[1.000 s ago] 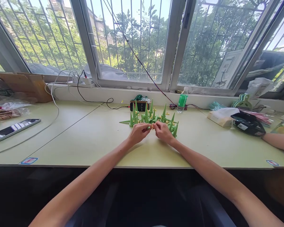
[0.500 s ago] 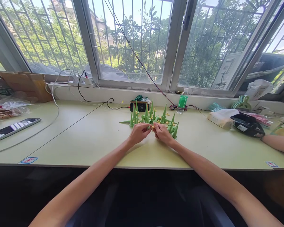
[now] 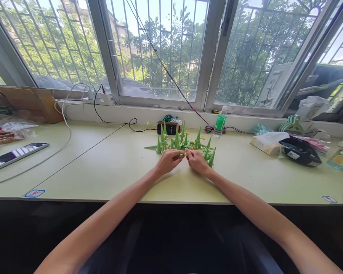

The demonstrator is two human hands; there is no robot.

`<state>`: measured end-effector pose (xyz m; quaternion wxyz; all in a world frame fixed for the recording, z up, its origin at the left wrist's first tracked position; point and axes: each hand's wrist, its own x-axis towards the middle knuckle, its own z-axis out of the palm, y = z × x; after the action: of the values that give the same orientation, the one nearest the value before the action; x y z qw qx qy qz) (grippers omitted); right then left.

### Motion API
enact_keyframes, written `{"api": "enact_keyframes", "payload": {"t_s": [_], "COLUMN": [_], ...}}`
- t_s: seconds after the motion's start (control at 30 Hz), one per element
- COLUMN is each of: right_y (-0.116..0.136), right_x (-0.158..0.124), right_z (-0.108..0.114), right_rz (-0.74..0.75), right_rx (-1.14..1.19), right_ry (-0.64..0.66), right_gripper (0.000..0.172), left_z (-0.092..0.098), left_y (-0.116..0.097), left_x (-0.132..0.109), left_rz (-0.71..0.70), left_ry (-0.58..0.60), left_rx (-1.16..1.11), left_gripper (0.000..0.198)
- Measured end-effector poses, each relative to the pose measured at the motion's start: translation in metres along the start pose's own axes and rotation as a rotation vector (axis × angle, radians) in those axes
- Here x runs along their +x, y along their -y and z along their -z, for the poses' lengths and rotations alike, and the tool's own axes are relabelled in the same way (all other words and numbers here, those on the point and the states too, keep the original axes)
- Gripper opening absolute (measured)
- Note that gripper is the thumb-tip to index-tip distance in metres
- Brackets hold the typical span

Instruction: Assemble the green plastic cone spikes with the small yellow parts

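Fingertips of my left hand (image 3: 169, 160) and my right hand (image 3: 196, 160) meet over the table, pinched on a small yellow piece (image 3: 185, 154). Most of that piece is hidden by the fingers, so its exact kind does not show. Just behind the hands stands a cluster of green pointed cones (image 3: 176, 140), most upright, with one lying on its side at the left (image 3: 151, 147). Small yellow bits (image 3: 202, 138) sit among the cones. Some cones (image 3: 212, 158) are right beside my right hand.
Behind the cones stands a phone with a lit screen (image 3: 171, 128). A green-labelled bottle (image 3: 220, 122) is at the back. To the right are a tissue box (image 3: 265, 144) and a black package (image 3: 300, 150); to the left, another phone (image 3: 18, 154) and a white cable (image 3: 61, 146).
My hands stay almost in place, with the fingers shifting slightly around the yellow piece. At the far right, another person's arm has drawn back from the black package toward the table edge.
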<state>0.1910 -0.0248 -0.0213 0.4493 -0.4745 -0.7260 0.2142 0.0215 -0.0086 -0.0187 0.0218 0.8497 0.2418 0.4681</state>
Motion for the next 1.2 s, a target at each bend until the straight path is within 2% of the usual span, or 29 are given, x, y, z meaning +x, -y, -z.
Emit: {"api": "enact_keyframes", "payload": {"t_s": [0.37,0.87,1.2], "right_y": [0.0014,-0.0035,-0.0026], "right_x": [0.0001,0.0021,0.0012], "right_z": [-0.0017,-0.005,-0.0052], "right_rz": [-0.02,-0.029,-0.03], "right_rx": [-0.083,-0.087,-0.052], "right_ry": [-0.009,-0.012,-0.01], "right_gripper": [0.057,0.059,0.059], "left_z": [0.0021,0.0035,0.002], "left_y": [0.0002,0.0026,0.005], "left_x": [-0.0018,-0.0058,-0.0083], "left_rz": [-0.057,-0.102,-0.135], "left_ry": [0.066,0.121,0.112], "left_rx": [0.04,0.139,0.244], "left_gripper": [0.023,0.02,0.023]}}
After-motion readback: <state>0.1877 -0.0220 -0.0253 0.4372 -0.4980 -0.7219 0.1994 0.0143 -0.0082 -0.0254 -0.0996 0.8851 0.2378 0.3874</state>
